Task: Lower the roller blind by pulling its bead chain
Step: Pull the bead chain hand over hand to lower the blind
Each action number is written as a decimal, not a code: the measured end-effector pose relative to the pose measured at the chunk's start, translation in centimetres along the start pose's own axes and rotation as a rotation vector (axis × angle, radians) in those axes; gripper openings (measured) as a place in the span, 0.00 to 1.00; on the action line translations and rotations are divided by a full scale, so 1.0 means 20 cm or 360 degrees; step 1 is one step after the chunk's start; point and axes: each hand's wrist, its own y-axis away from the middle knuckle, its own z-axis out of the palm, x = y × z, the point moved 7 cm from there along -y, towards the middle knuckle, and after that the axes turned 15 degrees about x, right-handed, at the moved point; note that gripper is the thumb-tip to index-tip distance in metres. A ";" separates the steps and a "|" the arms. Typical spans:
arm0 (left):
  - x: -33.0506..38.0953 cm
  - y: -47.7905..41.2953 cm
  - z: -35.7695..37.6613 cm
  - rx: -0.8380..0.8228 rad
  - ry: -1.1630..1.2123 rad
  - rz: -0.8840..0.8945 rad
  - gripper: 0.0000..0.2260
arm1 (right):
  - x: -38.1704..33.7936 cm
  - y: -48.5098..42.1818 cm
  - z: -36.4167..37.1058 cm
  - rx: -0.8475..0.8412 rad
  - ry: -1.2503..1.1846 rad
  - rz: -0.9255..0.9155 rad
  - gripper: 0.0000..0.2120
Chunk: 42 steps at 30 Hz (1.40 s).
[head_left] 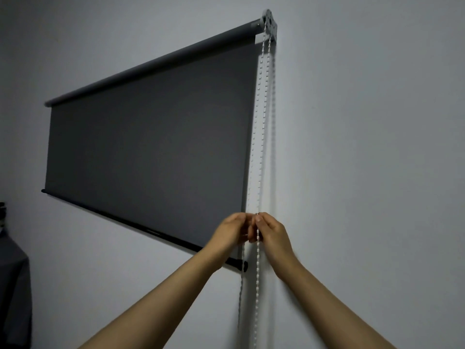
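A dark grey roller blind [151, 142] hangs on a pale wall, its fabric unrolled to a black bottom bar [141, 225]. Its tube ends at a metal bracket [269, 23] at the upper right. From there a white bead chain [261, 122] drops in two strands along the blind's right edge and runs out of the bottom of the frame. My left hand [231, 230] and my right hand [270, 231] meet at the chain just above the bottom bar's right end. Each hand pinches a strand.
The pale wall [364, 147] stretches bare to the right of the chain. A dark garment or object [13, 285] hangs at the far left edge, well apart from my arms.
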 end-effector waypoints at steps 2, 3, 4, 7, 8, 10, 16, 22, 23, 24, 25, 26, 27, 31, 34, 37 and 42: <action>0.07 -0.03 0.02 0.0029 0.0176 -0.0037 0.14 | 0.05 0.05 0.03 -0.0062 0.0051 0.0034 0.14; 0.11 -0.04 0.04 0.0038 0.0250 -0.0047 0.13 | 0.09 0.08 0.04 -0.0092 0.0071 0.0064 0.13; 0.15 -0.06 0.05 0.0048 0.0299 -0.0048 0.12 | 0.12 0.11 0.04 -0.0114 0.0071 0.0102 0.13; 0.25 -0.09 0.11 0.0014 0.0371 -0.0033 0.13 | 0.16 0.14 0.03 -0.0128 0.0048 0.0165 0.13; 0.27 -0.08 0.12 0.0000 0.0364 -0.0015 0.13 | 0.16 0.14 0.03 -0.0142 0.0057 0.0174 0.13; 0.29 -0.07 0.14 0.0017 0.0322 0.0055 0.14 | 0.15 0.13 0.02 -0.0202 0.0106 0.0187 0.14; 0.30 -0.02 0.11 0.0100 0.0245 0.0338 0.15 | 0.17 0.09 0.00 -0.0241 -0.0027 0.0352 0.15; 0.12 0.12 0.09 0.0053 -0.0093 0.0344 0.14 | 0.02 -0.06 -0.02 -0.0112 -0.0389 0.0348 0.17; 0.06 0.14 0.09 0.0034 -0.0127 0.0308 0.14 | -0.01 -0.09 -0.02 -0.0089 -0.0417 0.0348 0.14; 0.01 0.16 0.08 0.0007 -0.0130 0.0256 0.14 | -0.03 -0.12 -0.03 -0.0075 -0.0433 0.0345 0.13; -0.03 0.18 0.08 -0.0017 -0.0122 0.0202 0.14 | -0.06 -0.14 -0.02 -0.0079 -0.0440 0.0341 0.12; -0.07 0.19 0.08 -0.0035 -0.0110 0.0156 0.15 | -0.08 -0.15 -0.01 -0.0091 -0.0435 0.0336 0.12; -0.09 0.19 0.08 -0.0049 -0.0096 0.0121 0.15 | -0.10 -0.16 0.00 -0.0103 -0.0422 0.0333 0.13; -0.10 0.20 0.10 -0.0152 -0.0015 0.0010 0.15 | -0.15 -0.16 0.01 -0.0063 -0.0211 0.0176 0.15; -0.09 0.20 0.12 -0.0275 0.0128 -0.0171 0.16 | -0.17 -0.15 -0.02 0.0045 -0.0061 0.0028 0.16; -0.06 0.17 0.12 -0.0225 0.0192 -0.0304 0.16 | -0.18 -0.15 -0.04 0.0106 -0.0003 -0.0063 0.15; 0.00 0.06 0.07 0.0027 0.0383 -0.0273 0.13 | -0.12 -0.09 -0.05 0.0099 0.0000 -0.0075 0.16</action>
